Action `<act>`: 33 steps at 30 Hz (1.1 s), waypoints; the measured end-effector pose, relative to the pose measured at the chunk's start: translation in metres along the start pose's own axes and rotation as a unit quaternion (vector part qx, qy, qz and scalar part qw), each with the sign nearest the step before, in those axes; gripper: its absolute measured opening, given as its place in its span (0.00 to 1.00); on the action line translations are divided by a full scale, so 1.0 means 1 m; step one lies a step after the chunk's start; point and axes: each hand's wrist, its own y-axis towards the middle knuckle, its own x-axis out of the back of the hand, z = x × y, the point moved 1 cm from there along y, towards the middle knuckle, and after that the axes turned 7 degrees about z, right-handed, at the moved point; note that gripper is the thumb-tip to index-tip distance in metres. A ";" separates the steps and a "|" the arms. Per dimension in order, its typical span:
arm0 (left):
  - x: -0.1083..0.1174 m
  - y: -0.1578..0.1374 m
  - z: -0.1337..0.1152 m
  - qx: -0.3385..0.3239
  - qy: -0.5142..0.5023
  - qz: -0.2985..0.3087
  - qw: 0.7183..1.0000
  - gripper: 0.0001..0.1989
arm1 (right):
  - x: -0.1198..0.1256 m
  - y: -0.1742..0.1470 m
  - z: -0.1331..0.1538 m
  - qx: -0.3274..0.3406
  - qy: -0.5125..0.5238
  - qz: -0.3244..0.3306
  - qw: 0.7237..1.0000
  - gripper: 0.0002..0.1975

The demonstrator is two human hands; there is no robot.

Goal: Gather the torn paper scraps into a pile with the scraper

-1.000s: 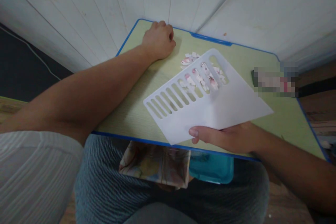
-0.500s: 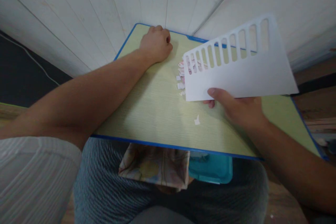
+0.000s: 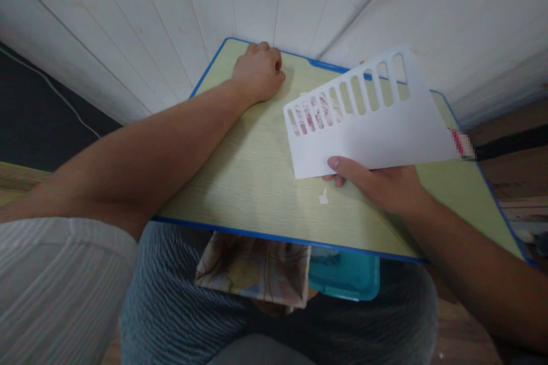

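My right hand [image 3: 377,182] grips the lower edge of a white card [image 3: 368,140], thumb on top and fingers underneath. A row of long rounded slots runs along the card's upper part, the left end lower than the right. Through the left slots show paper scraps [image 3: 324,109] with pink and dark print; the card hides most of them. Below the card a small torn white scrap [image 3: 323,197] lies on the yellow-green folding table [image 3: 240,171]. My left hand [image 3: 259,71] rests on the table's far left part, fingers curled in, with nothing visible in it.
A white plank wall [image 3: 171,28] stands behind the table. The table has a blue rim [image 3: 265,236]. On the lap, below the near edge, are a patterned cloth item [image 3: 252,271] and a teal plastic container [image 3: 355,276]. A blurred red-and-white patch [image 3: 461,142] shows beyond the card's right end.
The card in my right hand has moved down and left, and now covers the scraps that stuck out past its left edge. My left hand stays in place.
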 end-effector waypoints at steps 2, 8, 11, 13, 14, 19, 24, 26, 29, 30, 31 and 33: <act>0.001 -0.001 -0.001 0.005 0.010 0.003 1.000 0.15 | -0.002 -0.003 0.003 0.012 0.000 0.016 1.000 0.19; 0.003 -0.003 -0.007 0.004 0.033 0.008 0.999 0.16 | -0.011 -0.011 0.018 0.099 -0.024 0.104 0.989 0.11; 0.004 -0.003 -0.008 0.005 0.034 0.008 0.999 0.16 | -0.013 -0.011 0.023 0.125 -0.022 0.157 0.979 0.09; 0.004 -0.003 -0.008 0.005 0.035 0.008 0.999 0.16 | -0.013 -0.012 0.024 0.114 -0.009 0.169 0.979 0.09; 0.004 -0.003 -0.008 0.005 0.036 0.008 0.999 0.16 | -0.013 -0.012 0.024 0.103 0.001 0.173 0.980 0.09; 0.003 -0.003 -0.007 0.001 0.035 0.005 0.999 0.16 | -0.011 -0.011 0.026 0.094 0.071 0.204 0.972 0.13; 0.002 -0.002 -0.006 0.002 0.030 0.006 1.000 0.16 | -0.013 -0.010 0.025 0.093 0.057 0.167 0.980 0.15; 0.001 -0.001 -0.006 0.002 0.028 0.007 1.000 0.17 | -0.014 -0.010 0.025 0.092 0.052 0.178 0.978 0.15; 0.001 -0.001 -0.005 0.005 0.024 0.004 1.000 0.18 | -0.014 -0.011 0.025 0.078 0.065 0.205 0.973 0.13; 0.001 -0.001 -0.004 0.005 0.023 0.005 1.000 0.18 | -0.014 -0.011 0.026 0.072 0.066 0.209 0.973 0.13; 0.002 -0.001 -0.004 0.006 0.021 0.006 1.000 0.17 | -0.013 -0.012 0.027 0.071 0.067 0.212 0.972 0.13; 0.003 -0.002 -0.003 0.008 0.014 0.014 1.000 0.16 | -0.012 -0.012 0.028 0.075 0.076 0.217 0.970 0.13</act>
